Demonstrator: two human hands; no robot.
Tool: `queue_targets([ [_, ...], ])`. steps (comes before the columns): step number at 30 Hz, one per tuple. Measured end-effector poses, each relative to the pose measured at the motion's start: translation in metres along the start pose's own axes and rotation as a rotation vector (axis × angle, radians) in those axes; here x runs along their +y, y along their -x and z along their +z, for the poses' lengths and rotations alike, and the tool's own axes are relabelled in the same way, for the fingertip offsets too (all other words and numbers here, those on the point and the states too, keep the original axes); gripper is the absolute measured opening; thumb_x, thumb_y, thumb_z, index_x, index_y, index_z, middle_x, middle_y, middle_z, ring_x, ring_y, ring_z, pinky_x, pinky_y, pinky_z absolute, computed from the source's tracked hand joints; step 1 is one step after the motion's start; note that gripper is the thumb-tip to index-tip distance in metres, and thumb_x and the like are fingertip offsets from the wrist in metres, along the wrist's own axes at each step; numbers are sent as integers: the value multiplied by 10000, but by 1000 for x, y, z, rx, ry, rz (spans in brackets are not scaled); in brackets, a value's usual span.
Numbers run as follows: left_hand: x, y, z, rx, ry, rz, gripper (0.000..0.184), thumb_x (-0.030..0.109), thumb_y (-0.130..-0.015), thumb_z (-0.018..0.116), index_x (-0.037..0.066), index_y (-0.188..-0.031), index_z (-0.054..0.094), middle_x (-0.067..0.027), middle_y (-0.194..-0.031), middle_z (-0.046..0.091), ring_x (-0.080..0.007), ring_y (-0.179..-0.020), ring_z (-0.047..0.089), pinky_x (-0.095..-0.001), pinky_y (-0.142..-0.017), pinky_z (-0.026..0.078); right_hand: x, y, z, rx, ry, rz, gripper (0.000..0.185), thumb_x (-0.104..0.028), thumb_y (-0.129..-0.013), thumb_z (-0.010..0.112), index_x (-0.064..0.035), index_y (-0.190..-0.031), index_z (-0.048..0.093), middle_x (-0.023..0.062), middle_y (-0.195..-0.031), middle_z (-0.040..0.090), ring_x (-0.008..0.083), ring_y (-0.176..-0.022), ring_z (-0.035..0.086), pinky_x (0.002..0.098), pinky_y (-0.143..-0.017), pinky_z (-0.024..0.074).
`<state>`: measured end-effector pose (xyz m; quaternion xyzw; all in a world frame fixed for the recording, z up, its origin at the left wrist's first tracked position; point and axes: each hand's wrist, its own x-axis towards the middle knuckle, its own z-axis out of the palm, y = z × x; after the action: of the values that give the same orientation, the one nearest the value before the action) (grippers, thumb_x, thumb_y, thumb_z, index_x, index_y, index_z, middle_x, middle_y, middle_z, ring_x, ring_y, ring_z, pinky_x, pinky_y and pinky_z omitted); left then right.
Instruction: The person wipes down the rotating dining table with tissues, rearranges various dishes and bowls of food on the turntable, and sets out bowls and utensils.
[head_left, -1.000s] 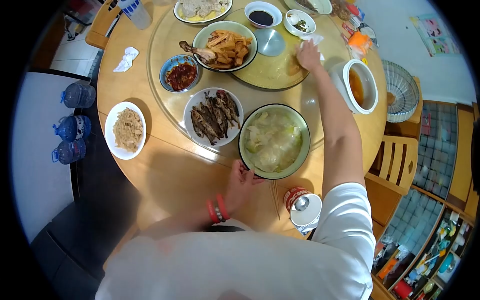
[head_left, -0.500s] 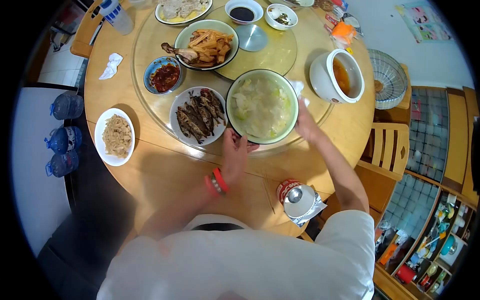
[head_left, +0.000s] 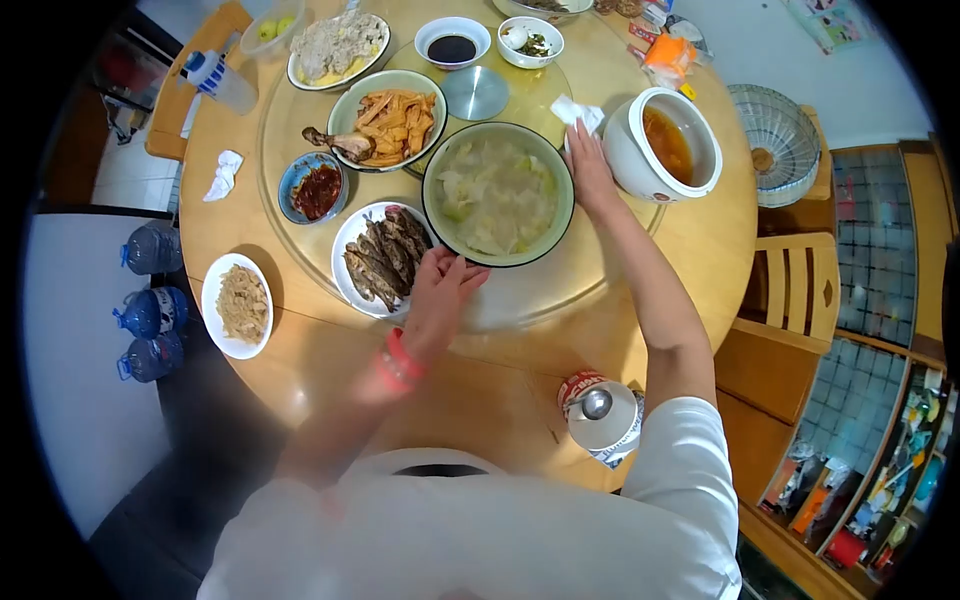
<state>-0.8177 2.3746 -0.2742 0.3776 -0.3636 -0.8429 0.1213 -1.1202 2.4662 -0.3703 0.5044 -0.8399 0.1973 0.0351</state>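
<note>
A large pale-green bowl of cabbage soup (head_left: 500, 195) with a dark rim stands over the glass turntable (head_left: 560, 290). My left hand (head_left: 445, 290), with a red wristband, has its fingers at the bowl's near-left edge, the tips partly hidden under it. A white plate of browned fish (head_left: 382, 258) lies just left of that hand. My right hand (head_left: 590, 165) rests along the bowl's right side, fingers stretched forward, its tips touching a white tissue (head_left: 577, 113). Right of this hand is a white ceramic pot (head_left: 640, 160) holding orange-brown broth.
Around the turntable are a bowl of brown strips with a drumstick (head_left: 395, 125), a red sauce bowl (head_left: 317, 192), a dark sauce bowl (head_left: 453, 48) and a meat plate (head_left: 340, 50). An oval dish (head_left: 240, 300) lies left; a tin (head_left: 590, 395) stands near my body.
The soup bowl has moved away from me relative to the fish plate. My right hand has slid forward along its side to the tissue. My left hand stays at its near edge.
</note>
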Motion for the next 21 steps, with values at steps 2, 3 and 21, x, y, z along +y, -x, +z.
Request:
queue_targets([
  [2,1,-5,-11,-93,-15,22,258,75,-954,416,-27,-1191,428,-99,-1059,539,-196,-999,577,-342,-954,469,7,-22,17,49,31,68,471,-141,-901,481,19,-1328,363,232,-1425,306,389,-1287,339,470,-1093,251],
  [3,3,-7,-12,-187,-9,42,274,66,-951,409,-21,-1208,440,-88,-1062,547,-185,-1026,567,-336,-971,452,11,-32,23,64,41,97,475,-147,-900,478,17,-1329,359,231,-1426,305,389,-1289,335,471,-1093,248],
  [21,99,-149,62,12,-1478,1239,764,372,-722,741,-100,-1209,391,-273,-1036,554,-417,-1031,510,-459,-907,398,-59,61,-32,41,-299,-85,546,57,-762,509,17,-1295,398,226,-1289,425,409,-1177,405,426,-1023,323],
])
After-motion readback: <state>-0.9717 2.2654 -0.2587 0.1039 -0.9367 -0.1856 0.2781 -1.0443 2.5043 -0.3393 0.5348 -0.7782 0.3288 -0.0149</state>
